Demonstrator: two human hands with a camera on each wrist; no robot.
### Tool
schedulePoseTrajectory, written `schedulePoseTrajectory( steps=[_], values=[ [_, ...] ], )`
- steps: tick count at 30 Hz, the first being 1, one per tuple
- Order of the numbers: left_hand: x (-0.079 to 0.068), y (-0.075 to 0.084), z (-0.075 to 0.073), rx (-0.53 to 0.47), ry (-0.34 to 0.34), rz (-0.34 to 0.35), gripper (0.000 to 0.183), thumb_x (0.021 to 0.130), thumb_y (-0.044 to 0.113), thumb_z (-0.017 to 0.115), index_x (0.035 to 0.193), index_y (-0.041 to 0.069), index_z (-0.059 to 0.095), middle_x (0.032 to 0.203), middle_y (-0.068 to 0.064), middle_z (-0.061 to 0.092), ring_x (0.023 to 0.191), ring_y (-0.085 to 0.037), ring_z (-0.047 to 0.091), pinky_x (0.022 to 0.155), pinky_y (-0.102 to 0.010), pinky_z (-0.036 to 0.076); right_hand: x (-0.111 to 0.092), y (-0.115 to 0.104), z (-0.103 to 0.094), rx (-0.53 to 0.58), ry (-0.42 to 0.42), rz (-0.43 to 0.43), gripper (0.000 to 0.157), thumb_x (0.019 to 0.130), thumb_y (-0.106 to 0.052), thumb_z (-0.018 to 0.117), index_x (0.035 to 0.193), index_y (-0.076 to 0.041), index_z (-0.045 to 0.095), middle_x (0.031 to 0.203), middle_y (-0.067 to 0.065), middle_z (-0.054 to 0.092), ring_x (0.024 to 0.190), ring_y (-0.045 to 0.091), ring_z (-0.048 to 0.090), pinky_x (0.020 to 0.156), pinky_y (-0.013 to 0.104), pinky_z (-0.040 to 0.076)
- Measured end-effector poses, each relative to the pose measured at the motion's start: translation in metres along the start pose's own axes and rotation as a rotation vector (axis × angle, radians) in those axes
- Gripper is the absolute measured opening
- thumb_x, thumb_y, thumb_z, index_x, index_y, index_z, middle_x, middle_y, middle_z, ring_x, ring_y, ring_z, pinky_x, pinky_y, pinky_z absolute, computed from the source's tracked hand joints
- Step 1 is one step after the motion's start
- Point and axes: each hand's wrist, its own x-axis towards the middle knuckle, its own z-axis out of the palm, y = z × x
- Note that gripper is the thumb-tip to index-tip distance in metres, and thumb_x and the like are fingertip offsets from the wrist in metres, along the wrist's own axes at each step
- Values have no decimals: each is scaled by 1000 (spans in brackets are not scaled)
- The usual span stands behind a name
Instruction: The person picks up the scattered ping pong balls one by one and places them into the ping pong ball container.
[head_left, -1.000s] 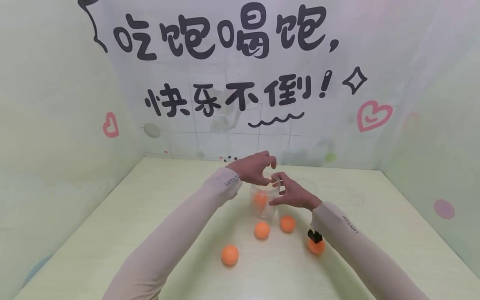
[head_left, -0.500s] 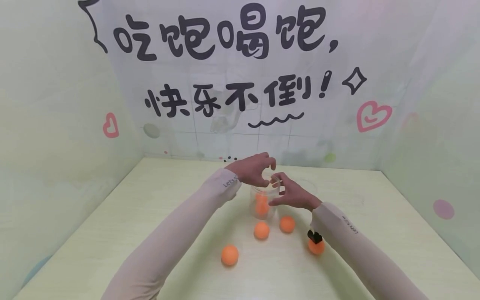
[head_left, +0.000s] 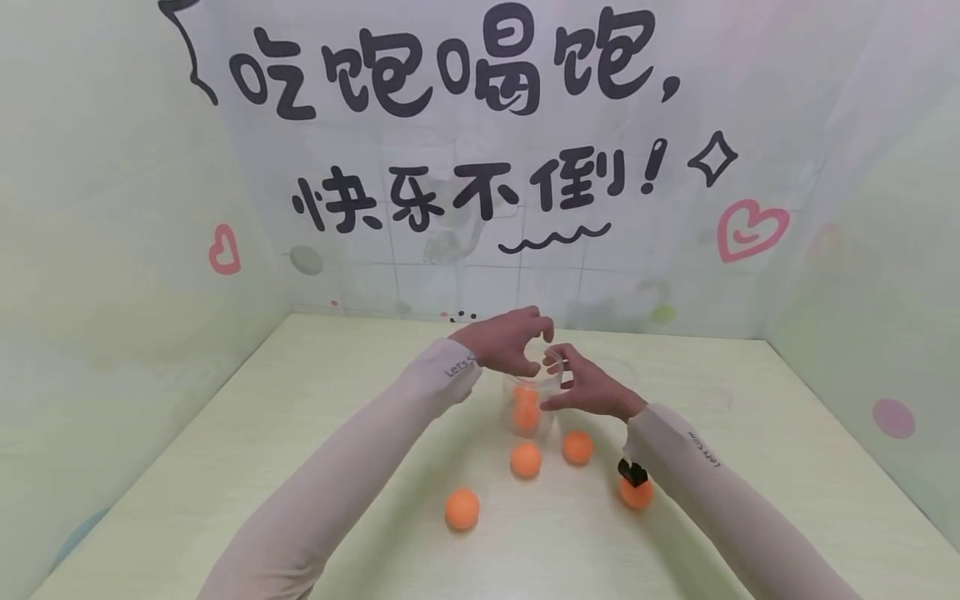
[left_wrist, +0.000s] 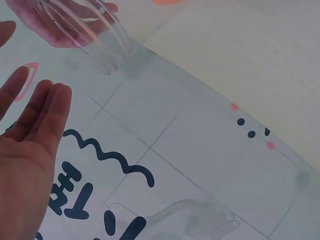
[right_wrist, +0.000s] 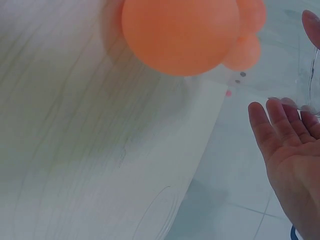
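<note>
A clear cup (head_left: 531, 425) stands toward the back of the table, with orange ping-pong balls (head_left: 527, 412) inside. My right hand (head_left: 596, 390) holds it from the right, thumb and fingers curved round its wall. In the right wrist view, fingertips (right_wrist: 276, 107) lie along the clear wall. My left hand (head_left: 504, 340) hovers over the cup's mouth, fingers bent and holding nothing. The left wrist view shows that hand's palm (left_wrist: 22, 165) bare, apart from the cup's rim (left_wrist: 107, 70). Two orange shapes show through the wall; a reflection cannot be ruled out.
Several more orange balls lie on the table (head_left: 337, 433): one ball (head_left: 526, 460) before the cup, another (head_left: 577, 447) to its right, one (head_left: 462, 509) nearer the front. A ball (head_left: 636, 493) sits below the black wrist device (head_left: 632, 472). Printed sheets (head_left: 480, 275) wall the back and sides.
A second second-ago blur of orange high in the cup has settled: now two orange shapes show, one lower than the other. Both hands have kept nearly the same place.
</note>
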Motion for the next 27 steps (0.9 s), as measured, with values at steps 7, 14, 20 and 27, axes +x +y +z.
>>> schedulePoseTrajectory(
  steps=[7, 14, 20, 27],
  values=[
    [-7, 1, -1, 5, -16, -8, 39, 80, 17, 67, 116, 9, 57, 104, -6, 52, 90, -17, 50, 79, -29, 45, 0, -1, 2, -9, 8, 7, 72, 78, -18, 77, 132, -2, 32, 137, 21, 42, 124, 34, 43, 102, 50, 40],
    [-20, -1, 1, 4, 8, 22, 36, 80, 16, 67, 113, 9, 57, 103, -6, 53, 89, -17, 50, 80, -28, 45, -1, -2, 4, -19, 11, 34, 71, 79, -16, 76, 133, -5, 32, 139, 24, 40, 126, 35, 42, 102, 50, 40],
    [-31, -1, 2, -13, 11, 38, 35, 81, 18, 67, 114, 10, 57, 105, -5, 54, 87, -16, 51, 78, -29, 45, 0, -2, 3, -7, 6, 20, 73, 79, -14, 76, 135, -2, 30, 138, 25, 40, 126, 36, 42, 102, 51, 40],
    [-40, 0, 8, -16, 2, 61, 33, 80, 19, 66, 111, 11, 56, 104, -4, 53, 86, -15, 51, 78, -28, 45, 0, -2, 2, -3, 2, 34, 77, 78, -19, 77, 136, -3, 29, 139, 24, 40, 126, 34, 42, 103, 51, 39]
  ],
)
